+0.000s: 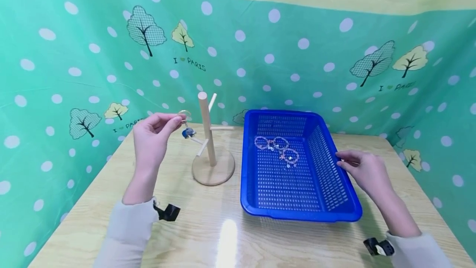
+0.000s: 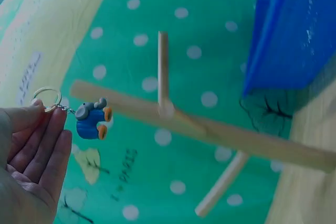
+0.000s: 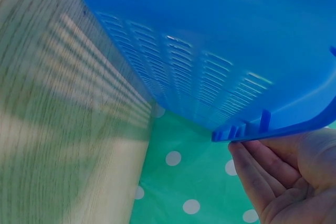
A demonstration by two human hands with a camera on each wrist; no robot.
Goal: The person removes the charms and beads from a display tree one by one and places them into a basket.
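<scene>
On my left, my left hand (image 1: 154,135) pinched the ring of a keychain (image 1: 186,125) between fingertips, its blue charm hanging just beside a lower peg of the wooden stand (image 1: 210,152) on the table (image 1: 208,235). To the right of the stand sat the blue basket (image 1: 327,210), with three beaded bracelets (image 1: 278,147) lying in its far half. At its right rim, my right hand (image 1: 366,171) rested with fingers nearly straight, touching the edge and gripping nothing.
</scene>
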